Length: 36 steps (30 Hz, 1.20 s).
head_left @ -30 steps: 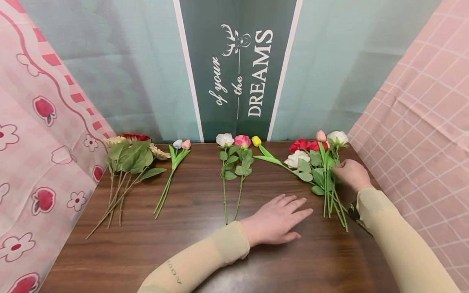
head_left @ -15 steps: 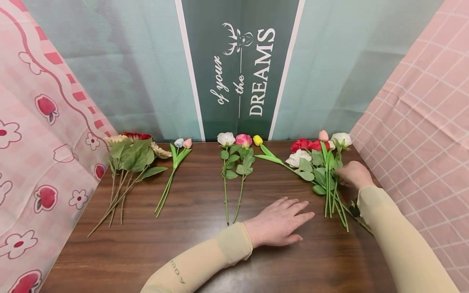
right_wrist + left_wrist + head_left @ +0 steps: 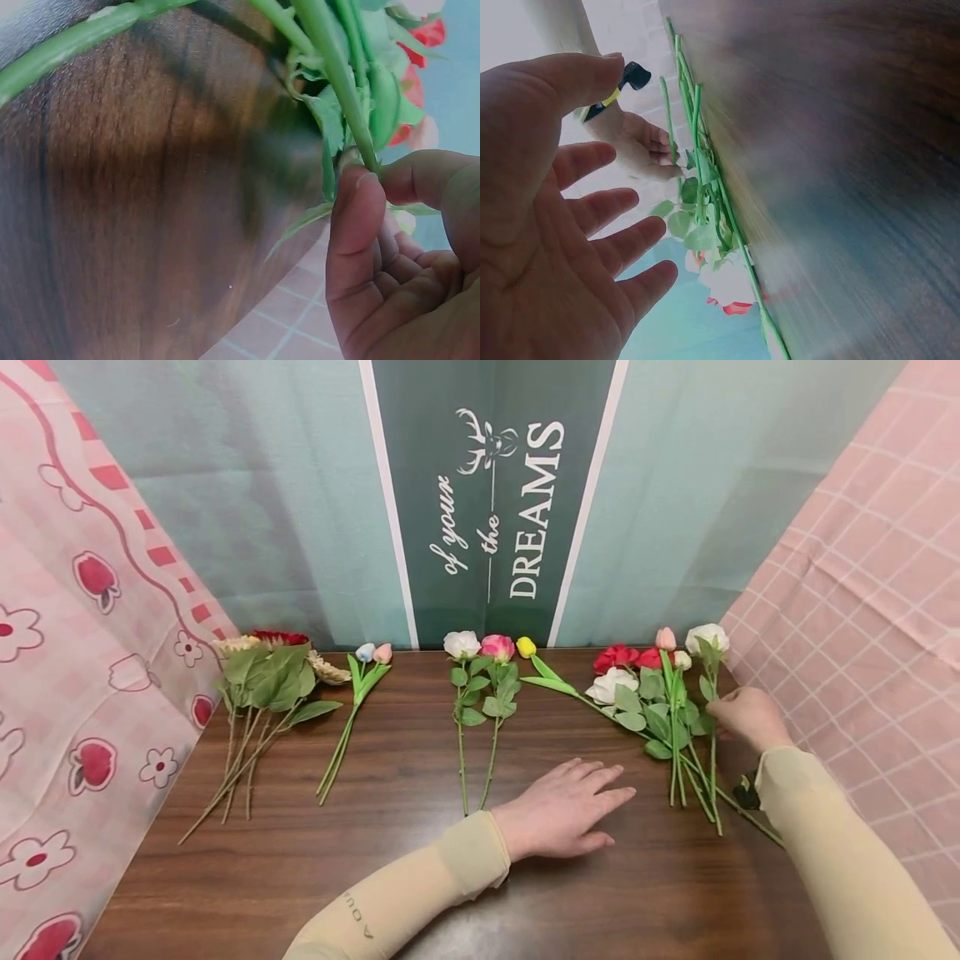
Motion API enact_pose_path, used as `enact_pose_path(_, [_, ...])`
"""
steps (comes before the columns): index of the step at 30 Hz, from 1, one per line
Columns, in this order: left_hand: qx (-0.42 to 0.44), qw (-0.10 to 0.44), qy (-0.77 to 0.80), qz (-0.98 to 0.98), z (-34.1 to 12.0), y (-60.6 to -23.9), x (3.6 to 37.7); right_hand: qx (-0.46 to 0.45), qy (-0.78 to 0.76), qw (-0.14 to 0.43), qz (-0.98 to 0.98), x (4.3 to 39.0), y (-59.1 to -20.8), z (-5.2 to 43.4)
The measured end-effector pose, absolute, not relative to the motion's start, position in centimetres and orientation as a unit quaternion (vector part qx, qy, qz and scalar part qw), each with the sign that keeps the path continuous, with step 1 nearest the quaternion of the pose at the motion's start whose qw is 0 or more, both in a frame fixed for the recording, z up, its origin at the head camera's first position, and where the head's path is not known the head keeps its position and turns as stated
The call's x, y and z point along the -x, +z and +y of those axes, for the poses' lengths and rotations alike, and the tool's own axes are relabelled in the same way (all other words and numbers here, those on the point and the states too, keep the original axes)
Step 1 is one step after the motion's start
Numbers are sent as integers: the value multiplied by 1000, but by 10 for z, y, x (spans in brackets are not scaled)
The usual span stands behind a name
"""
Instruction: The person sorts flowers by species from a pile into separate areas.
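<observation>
White rose [image 3: 706,642] at the right side of the bench [image 3: 405,752], just beside other flowers [image 3: 658,722], has its stem [image 3: 714,764] pinched in the right hand [image 3: 752,718]; the left hand [image 3: 562,810] is relaxed, fingers spread.

brown wood-grain table [image 3: 210,893], flowers [image 3: 497,648] lying in groups

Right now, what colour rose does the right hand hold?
A white rose, clearest in the head view.

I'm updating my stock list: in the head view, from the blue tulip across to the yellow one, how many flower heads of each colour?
Blue: 1, the blue tulip
Pink: 2, the pink tulip and pink ruffled bloom
White: 1, the white bloom
Yellow: 1, the yellow tulip
Total: 5
</observation>
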State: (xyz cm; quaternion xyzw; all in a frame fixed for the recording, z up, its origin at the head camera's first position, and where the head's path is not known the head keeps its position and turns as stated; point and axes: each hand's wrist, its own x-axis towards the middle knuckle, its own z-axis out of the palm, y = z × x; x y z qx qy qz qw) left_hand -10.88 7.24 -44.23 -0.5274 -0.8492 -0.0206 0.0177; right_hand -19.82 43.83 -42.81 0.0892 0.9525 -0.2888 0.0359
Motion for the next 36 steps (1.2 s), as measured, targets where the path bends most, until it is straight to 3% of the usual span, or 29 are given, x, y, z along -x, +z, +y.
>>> enact_pose_path(5, [505,6,-67,-861,66,-440,114,-79,-307,7,948,191,-417,425])
enact_pose_path(10, [447,-9,-156,-881,49,-429,126,-52,-415,-24,908,195,-410,372])
enact_pose_path(17, [321,-85,-336,-881,22,-429,145,-7,-596,1,803,196,-410,275])
enact_pose_path(23, [236,-115,-464,-846,4,-444,158,41,-694,33,718,197,-422,218])
enact_pose_path(29, [180,-152,-581,-779,-7,-454,163,56,-716,39,695,198,-430,187])
enact_pose_path(36, [184,-174,-585,-771,-12,-454,163,49,-733,26,678,199,-434,177])
